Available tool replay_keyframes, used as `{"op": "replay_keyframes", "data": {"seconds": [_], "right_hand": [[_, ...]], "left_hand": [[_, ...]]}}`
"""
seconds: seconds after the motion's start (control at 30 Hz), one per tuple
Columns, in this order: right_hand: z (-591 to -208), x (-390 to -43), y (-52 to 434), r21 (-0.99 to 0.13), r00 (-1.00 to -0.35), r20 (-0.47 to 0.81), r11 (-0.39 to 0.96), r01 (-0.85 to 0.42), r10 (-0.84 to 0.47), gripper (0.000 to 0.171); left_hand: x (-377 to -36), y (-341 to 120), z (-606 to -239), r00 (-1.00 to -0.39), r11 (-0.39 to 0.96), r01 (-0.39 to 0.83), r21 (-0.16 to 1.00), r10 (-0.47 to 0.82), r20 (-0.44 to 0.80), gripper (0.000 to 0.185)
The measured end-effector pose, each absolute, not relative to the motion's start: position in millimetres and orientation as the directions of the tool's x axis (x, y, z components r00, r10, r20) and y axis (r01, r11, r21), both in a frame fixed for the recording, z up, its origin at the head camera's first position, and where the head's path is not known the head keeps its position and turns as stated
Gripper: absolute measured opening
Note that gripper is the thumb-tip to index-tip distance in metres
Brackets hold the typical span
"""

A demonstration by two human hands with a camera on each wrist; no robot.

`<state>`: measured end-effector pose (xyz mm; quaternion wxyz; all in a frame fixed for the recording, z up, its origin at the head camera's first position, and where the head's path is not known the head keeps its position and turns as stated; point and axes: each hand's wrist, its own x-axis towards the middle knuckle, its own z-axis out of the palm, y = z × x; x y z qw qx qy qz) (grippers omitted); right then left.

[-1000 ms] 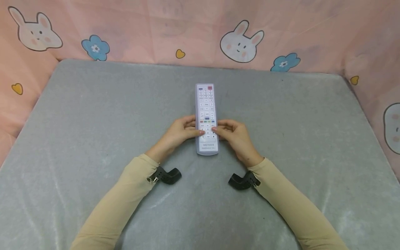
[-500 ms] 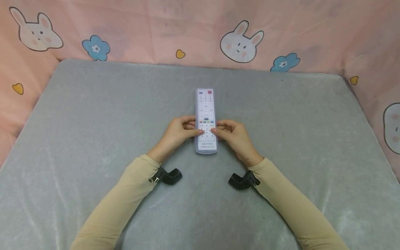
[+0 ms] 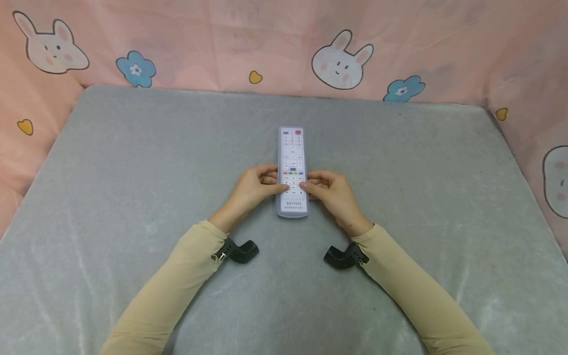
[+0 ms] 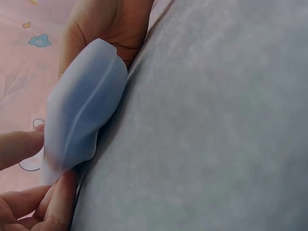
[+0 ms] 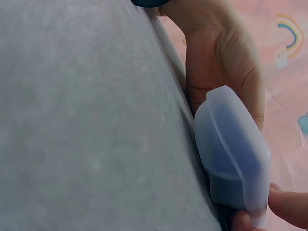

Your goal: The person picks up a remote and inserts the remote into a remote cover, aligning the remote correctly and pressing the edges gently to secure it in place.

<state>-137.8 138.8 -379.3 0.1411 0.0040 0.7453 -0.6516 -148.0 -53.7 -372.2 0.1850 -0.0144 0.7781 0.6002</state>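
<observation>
Between both hands is a white remote control [image 3: 293, 165] in a translucent sleeve, its button face up and its red button at the far end. The left hand [image 3: 255, 190] grips its left edge, thumb over the lower buttons and fingers curled at the side. From the other side the right hand [image 3: 333, 195] holds it the same way, thumb on the face near the right edge. In the left wrist view the near end of the remote control [image 4: 86, 106] shows bluish, low beside the tabletop. Seen from the right wrist, the remote control [image 5: 233, 149] has a thumb and fingertip at its edge.
Grey cloth [image 3: 177, 128] covers the table. Behind it hangs a pink curtain [image 3: 186, 44] printed with rabbits, flowers and hearts. A black wrist mount [image 3: 241, 250] sticks out from the left sleeve, and another black mount [image 3: 341, 256] from the right.
The far end of the remote control has dipped toward the table and it appears a little nearer the person. Both hands keep their hold and have hardly moved.
</observation>
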Motion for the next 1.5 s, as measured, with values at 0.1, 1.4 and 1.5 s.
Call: {"op": "replay_keyframes", "data": {"seconds": [0.1, 1.4, 1.5], "right_hand": [[-379.1, -136.9, 138.5, -0.970, -0.961, -0.218, 0.144, 0.195, -0.168, 0.032], [-392.1, -141.4, 143.3, -0.932, -0.974, -0.115, 0.360, 0.038, -0.195, 0.030], [-394.1, -140.8, 142.8, -0.934, -0.976, -0.105, 0.356, 0.031, -0.192, 0.030]], "left_hand": [[-148.0, -54.2, -373.1, -0.929, 0.255, -0.258, 0.932, 0.201, -0.312, 0.054], [-148.4, -53.0, -384.9, -0.932, 0.261, -0.239, 0.935, 0.208, -0.297, 0.049], [-147.7, -55.0, -386.7, -0.935, 0.303, -0.217, 0.928, 0.210, -0.287, 0.042]]}}
